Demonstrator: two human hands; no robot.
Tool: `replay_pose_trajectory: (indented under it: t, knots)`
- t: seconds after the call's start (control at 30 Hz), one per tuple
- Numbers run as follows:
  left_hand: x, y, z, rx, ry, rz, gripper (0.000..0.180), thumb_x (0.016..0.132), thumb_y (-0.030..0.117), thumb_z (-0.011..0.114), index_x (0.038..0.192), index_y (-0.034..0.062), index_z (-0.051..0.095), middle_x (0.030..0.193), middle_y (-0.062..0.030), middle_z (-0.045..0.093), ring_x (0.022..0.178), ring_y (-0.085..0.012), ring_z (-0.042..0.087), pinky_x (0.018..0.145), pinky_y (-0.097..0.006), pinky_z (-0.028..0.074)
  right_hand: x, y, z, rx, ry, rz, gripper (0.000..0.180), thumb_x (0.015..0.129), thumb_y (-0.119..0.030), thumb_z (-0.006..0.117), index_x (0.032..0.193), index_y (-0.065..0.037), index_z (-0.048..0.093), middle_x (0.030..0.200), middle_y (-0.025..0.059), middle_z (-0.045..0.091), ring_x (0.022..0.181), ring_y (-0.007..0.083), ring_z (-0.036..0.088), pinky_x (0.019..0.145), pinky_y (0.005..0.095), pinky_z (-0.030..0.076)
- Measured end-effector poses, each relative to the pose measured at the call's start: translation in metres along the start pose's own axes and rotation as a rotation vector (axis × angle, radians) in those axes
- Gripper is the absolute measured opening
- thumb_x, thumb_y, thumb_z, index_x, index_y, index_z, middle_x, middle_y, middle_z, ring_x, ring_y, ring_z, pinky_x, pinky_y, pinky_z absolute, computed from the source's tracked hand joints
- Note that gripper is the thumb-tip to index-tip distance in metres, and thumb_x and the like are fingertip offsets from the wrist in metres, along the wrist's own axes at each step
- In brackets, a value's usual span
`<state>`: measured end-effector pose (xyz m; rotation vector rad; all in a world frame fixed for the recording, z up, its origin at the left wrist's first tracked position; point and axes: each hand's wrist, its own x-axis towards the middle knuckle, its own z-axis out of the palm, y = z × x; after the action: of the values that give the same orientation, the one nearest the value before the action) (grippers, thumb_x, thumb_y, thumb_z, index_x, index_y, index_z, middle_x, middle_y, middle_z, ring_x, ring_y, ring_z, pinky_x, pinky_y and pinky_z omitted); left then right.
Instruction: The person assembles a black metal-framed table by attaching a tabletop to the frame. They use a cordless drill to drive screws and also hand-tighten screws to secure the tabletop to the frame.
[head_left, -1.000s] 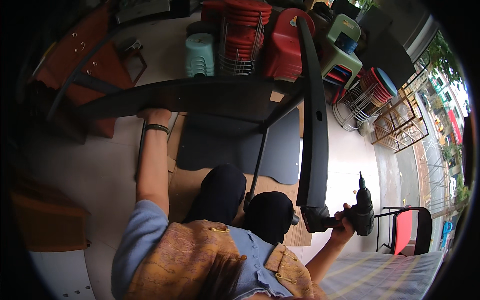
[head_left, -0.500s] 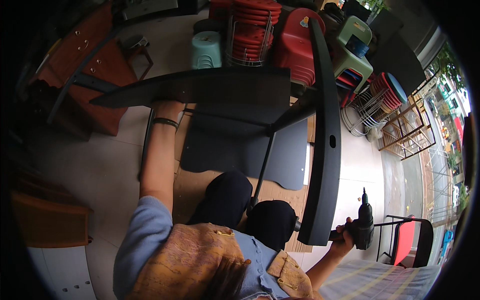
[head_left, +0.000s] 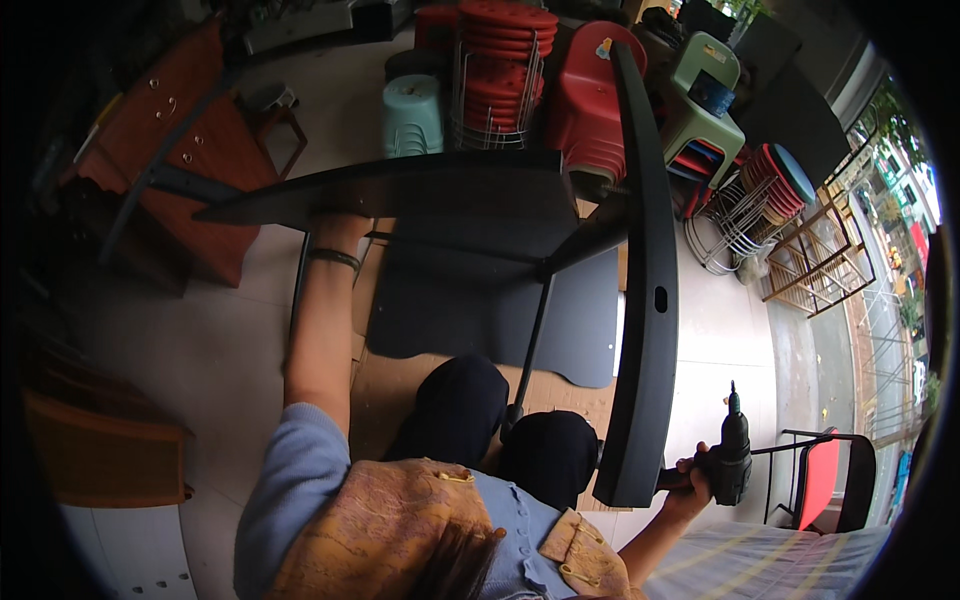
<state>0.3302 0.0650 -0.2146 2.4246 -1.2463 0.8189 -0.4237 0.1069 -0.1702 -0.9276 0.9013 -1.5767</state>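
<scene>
Floor: pale smooth floor, flat brown cardboard sheet near centre.
Far: stacked red plastic stools, pale green stool stack.
Left: reddish-brown wooden cabinet.
Right: wire racks, red-seated chair.
Light: daylight from right.

A furniture shop: stacked plastic stools, chairs and a wooden cabinet.

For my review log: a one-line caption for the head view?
Right hand holds drill at black frame; left hand steadies it.
</scene>
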Motion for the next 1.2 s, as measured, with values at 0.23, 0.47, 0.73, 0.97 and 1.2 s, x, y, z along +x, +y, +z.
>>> replay_pose_trajectory:
  t: [0.23, 0.47, 0.73, 0.97, 1.2]
  knots:
    - [0.005, 0.085, -0.102, 0.049, -0.378, -0.062, 0.033, 0.088, 0.028, 0.049, 0.115, 0.013, 0.061, 0.12, -0.0113, 0.059, 0.109, -0.0294, 0.057, 0.091, -0.042, 0.048, -0.009, -0.005, 0.0, -0.04, 0.06, -0.016, 0.054, 0.065, -0.009, 0.065, 0.117, -0.001, 0.053, 0.107, 0.0127, 0.063, 0.067, 0.016, 0.061, 0.066, 0.0284, 0.051]
    - [0.009, 0.058, -0.091, 0.112, -0.19, 0.057, 0.035, 0.086, 0.027, 0.053, 0.117, 0.0144, 0.06, 0.121, -0.0119, 0.059, 0.111, -0.0306, 0.057, 0.089, -0.043, 0.049, -0.001, 0.005, 0.006, -0.017, 0.047, 0.021, 0.055, 0.065, -0.01, 0.065, 0.117, 0.0, 0.052, 0.106, 0.0125, 0.063, 0.067, 0.016, 0.061, 0.066, 0.0283, 0.051]
    - [0.018, 0.089, -0.122, 0.07, -0.569, -0.157, 0.039, 0.087, 0.032, 0.048, 0.122, 0.0154, 0.056, 0.13, -0.0118, 0.052, 0.122, -0.0277, 0.048, 0.098, -0.041, 0.043, -0.006, -0.001, 0.007, -0.037, 0.091, 0.026, 0.054, 0.062, -0.01, 0.066, 0.114, 0.001, 0.054, 0.104, 0.013, 0.063, 0.069, 0.0168, 0.061, 0.067, 0.0296, 0.051]
    - [0.015, 0.078, -0.116, 0.136, -0.465, -0.102, 0.047, 0.089, 0.032, 0.048, 0.133, 0.0159, 0.046, 0.138, -0.0113, 0.045, 0.124, -0.0286, 0.046, 0.1, -0.041, 0.041, 0.0, -0.002, 0.015, -0.053, 0.01, 0.013, 0.058, 0.062, -0.011, 0.07, 0.117, -0.002, 0.053, 0.105, 0.0119, 0.064, 0.068, 0.0169, 0.061, 0.063, 0.0284, 0.051]
    - [0.016, 0.072, -0.124, 0.093, -0.374, -0.063, 0.04, 0.086, 0.025, 0.052, 0.123, 0.0115, 0.055, 0.128, -0.0132, 0.053, 0.117, -0.0311, 0.051, 0.097, -0.042, 0.043, 0.01, -0.013, 0.039, -0.107, -0.064, -0.022, 0.054, 0.061, -0.015, 0.072, 0.111, 0.0, 0.059, 0.098, 0.0102, 0.065, 0.069, 0.0163, 0.06, 0.066, 0.0296, 0.05]
